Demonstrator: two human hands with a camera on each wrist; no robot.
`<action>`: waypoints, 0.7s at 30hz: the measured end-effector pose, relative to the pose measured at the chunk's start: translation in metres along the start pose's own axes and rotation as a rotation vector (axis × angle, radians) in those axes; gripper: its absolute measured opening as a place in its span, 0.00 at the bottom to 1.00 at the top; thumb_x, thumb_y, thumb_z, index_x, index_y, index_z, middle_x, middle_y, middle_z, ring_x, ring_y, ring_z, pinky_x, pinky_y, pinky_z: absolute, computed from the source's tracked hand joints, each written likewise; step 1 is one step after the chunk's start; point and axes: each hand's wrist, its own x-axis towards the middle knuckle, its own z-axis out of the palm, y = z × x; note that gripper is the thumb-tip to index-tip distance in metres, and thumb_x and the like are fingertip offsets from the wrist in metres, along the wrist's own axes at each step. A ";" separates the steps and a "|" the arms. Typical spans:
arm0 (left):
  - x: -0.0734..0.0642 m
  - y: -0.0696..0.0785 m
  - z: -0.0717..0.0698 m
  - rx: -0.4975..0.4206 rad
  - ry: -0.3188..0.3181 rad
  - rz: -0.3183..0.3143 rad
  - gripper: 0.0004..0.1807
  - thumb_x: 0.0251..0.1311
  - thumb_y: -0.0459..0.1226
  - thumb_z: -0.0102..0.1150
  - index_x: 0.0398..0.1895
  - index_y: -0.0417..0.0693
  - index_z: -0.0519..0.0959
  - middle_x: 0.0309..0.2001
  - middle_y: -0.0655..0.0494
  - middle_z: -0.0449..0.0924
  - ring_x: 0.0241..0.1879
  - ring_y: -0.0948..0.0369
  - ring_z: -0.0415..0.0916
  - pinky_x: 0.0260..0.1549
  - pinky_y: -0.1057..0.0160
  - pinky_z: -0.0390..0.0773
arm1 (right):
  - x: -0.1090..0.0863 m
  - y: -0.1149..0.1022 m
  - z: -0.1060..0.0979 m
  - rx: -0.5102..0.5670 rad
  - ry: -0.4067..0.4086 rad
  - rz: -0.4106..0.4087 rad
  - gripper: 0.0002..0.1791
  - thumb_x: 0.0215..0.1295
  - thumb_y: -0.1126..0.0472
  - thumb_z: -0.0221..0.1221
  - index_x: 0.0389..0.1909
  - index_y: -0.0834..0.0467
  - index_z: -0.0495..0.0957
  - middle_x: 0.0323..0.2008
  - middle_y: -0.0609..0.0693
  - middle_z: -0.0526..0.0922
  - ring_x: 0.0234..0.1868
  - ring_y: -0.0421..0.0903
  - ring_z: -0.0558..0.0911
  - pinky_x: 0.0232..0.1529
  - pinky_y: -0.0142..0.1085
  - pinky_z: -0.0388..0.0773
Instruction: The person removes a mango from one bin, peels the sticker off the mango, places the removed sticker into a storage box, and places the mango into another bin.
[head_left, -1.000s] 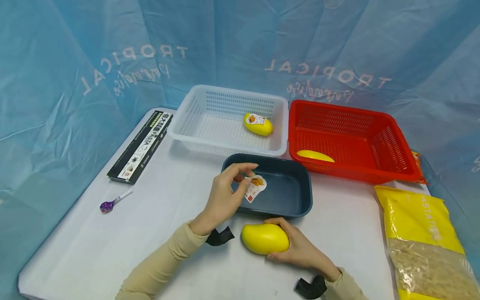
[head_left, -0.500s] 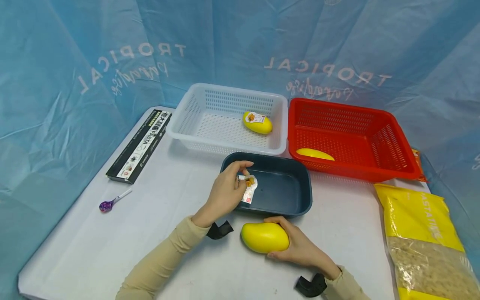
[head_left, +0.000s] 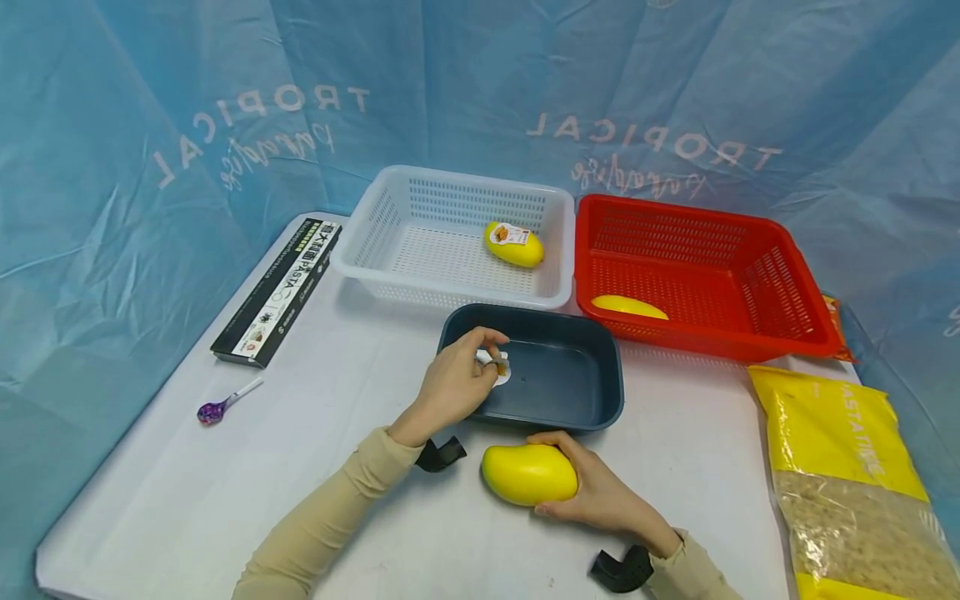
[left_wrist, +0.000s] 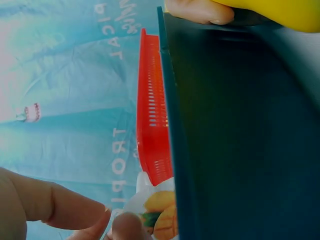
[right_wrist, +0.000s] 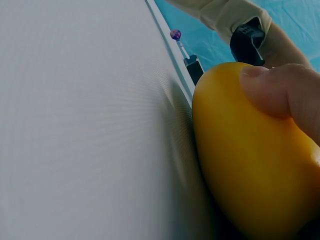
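Note:
My left hand (head_left: 453, 379) pinches a small white label (head_left: 502, 372) over the left part of a dark blue tub (head_left: 562, 379). Up close in the left wrist view, the label (left_wrist: 161, 215) shows a printed picture of mangoes, and part of it is hidden behind the tub's wall. On the table in front of the tub, my right hand (head_left: 600, 500) grips a yellow mango (head_left: 525, 475) by its right end. The right wrist view has the thumb lying across the bare skin of that mango (right_wrist: 245, 150).
Behind the tub stand a white basket (head_left: 442, 292) with a labelled mango (head_left: 513, 245) and a red basket (head_left: 720, 346) with another mango (head_left: 628, 307). A black pasta box (head_left: 277, 292) and a lollipop (head_left: 213, 412) lie left, a yellow pasta bag (head_left: 847, 475) right.
The label in my left hand has turned and drawn back left, so less of it shows now. My right hand keeps its grip on the mango without moving.

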 end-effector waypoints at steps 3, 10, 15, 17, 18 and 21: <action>0.001 -0.001 0.001 0.009 -0.023 -0.017 0.16 0.61 0.30 0.50 0.51 0.50 0.77 0.39 0.58 0.79 0.18 0.66 0.69 0.16 0.69 0.64 | 0.000 0.000 0.000 -0.002 0.003 -0.007 0.41 0.46 0.50 0.74 0.62 0.43 0.66 0.59 0.41 0.74 0.52 0.40 0.75 0.55 0.36 0.73; 0.003 -0.005 0.004 -0.024 -0.091 -0.042 0.17 0.63 0.30 0.49 0.55 0.46 0.74 0.41 0.54 0.78 0.22 0.65 0.71 0.20 0.68 0.68 | -0.001 0.001 0.000 -0.013 0.003 -0.002 0.41 0.46 0.49 0.74 0.62 0.42 0.66 0.59 0.41 0.74 0.52 0.40 0.75 0.55 0.36 0.72; 0.006 -0.009 0.005 -0.036 -0.145 -0.077 0.20 0.63 0.28 0.47 0.59 0.42 0.70 0.46 0.48 0.74 0.25 0.61 0.67 0.23 0.68 0.66 | -0.001 0.001 0.000 -0.010 -0.003 0.013 0.41 0.46 0.49 0.74 0.62 0.41 0.65 0.59 0.41 0.74 0.52 0.40 0.74 0.56 0.38 0.72; 0.007 -0.010 0.006 -0.024 -0.160 -0.086 0.21 0.63 0.28 0.47 0.60 0.41 0.69 0.46 0.47 0.73 0.25 0.60 0.65 0.23 0.68 0.65 | -0.001 0.001 0.000 -0.008 -0.004 0.015 0.41 0.46 0.49 0.74 0.62 0.41 0.65 0.59 0.40 0.74 0.52 0.40 0.74 0.56 0.38 0.72; 0.007 -0.011 0.006 -0.020 -0.163 -0.089 0.21 0.63 0.29 0.47 0.60 0.41 0.69 0.46 0.46 0.73 0.25 0.60 0.65 0.23 0.68 0.65 | -0.001 0.001 0.000 -0.005 -0.005 0.015 0.41 0.46 0.49 0.74 0.62 0.41 0.65 0.59 0.40 0.74 0.52 0.40 0.74 0.56 0.38 0.72; 0.009 -0.012 0.005 -0.032 -0.166 -0.101 0.20 0.65 0.30 0.47 0.60 0.41 0.69 0.45 0.46 0.72 0.24 0.61 0.66 0.23 0.68 0.67 | 0.000 0.001 0.000 0.000 -0.008 0.010 0.41 0.46 0.49 0.74 0.63 0.41 0.65 0.59 0.41 0.74 0.52 0.41 0.74 0.56 0.37 0.72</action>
